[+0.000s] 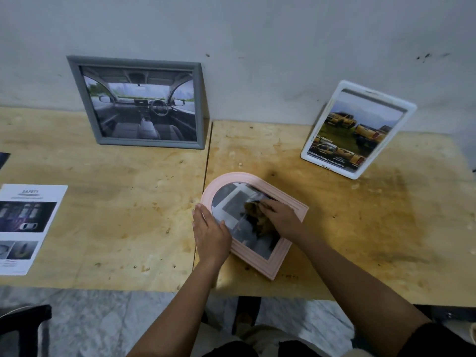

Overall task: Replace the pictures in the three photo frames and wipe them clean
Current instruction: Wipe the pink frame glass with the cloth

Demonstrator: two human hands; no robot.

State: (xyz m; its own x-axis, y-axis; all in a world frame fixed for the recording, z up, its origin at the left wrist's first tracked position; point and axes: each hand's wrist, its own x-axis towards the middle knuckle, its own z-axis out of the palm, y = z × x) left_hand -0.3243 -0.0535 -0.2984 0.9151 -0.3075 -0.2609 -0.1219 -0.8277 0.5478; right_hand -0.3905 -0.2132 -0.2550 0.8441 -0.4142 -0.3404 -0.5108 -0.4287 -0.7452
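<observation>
Frames first: the grey frame (144,103) leans on the wall, the white frame (356,128) props up well to its right, and the pink arched frame (280,261) lies flat on the worktop (116,202). Left hand (210,231) presses open-palmed on its edge. Right hand (282,217) bunches a brown cloth (257,217) on the glazing. Probably light, rigid, slippery-faced, so hold the rim.

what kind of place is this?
Probably a makeshift workspace, not a tidy home: bare plywood tabletop butted against a scuffed grey wall, with stained wood and a car safety leaflet lying loose.
</observation>
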